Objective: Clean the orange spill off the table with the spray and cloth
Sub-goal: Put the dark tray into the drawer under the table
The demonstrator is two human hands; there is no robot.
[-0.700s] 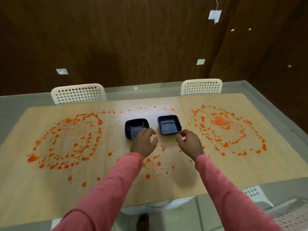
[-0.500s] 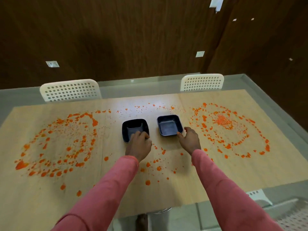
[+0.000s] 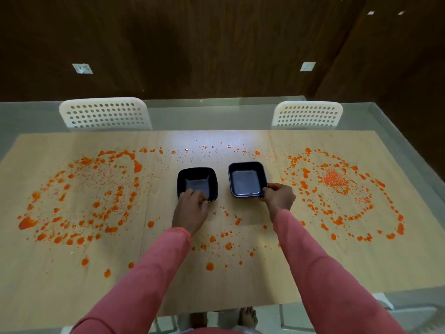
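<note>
My left hand (image 3: 190, 213) pinched the left bowl's (image 3: 197, 180) near rim, my right hand (image 3: 277, 197) the right bowl's (image 3: 248, 178) near corner, presumably clearing them; orange spill (image 3: 79, 189) ringed the tabletop (image 3: 72, 280) toward both ends.

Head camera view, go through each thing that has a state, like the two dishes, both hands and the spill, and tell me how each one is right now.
Left dish: upright, empty, on the table.
Right dish: upright, empty, on the table.
Left hand: fingers curled over the left dish's near rim.
Right hand: pinching the right dish's near right corner.
Orange spill: unwiped, spattered in rings left, right and in the middle.
Table: dirty.
</note>
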